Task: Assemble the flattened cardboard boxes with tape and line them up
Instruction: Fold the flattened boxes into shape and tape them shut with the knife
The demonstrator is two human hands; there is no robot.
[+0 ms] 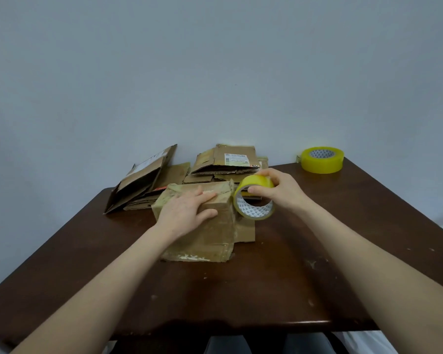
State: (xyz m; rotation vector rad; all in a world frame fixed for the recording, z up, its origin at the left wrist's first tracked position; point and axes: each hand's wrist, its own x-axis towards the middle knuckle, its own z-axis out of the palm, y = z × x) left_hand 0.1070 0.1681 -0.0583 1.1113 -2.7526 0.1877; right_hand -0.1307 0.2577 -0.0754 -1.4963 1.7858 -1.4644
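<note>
The left hand (187, 213) presses flat on the box (202, 226); the right hand (274, 190) grips the tape roll (253, 198) just beside it (strip seemingly attached) — keep tension, smooth along the seam.

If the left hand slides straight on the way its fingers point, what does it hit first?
Probably the yellow tape roll that the right hand holds at the far right corner of the cardboard box; depth is unclear.
</note>
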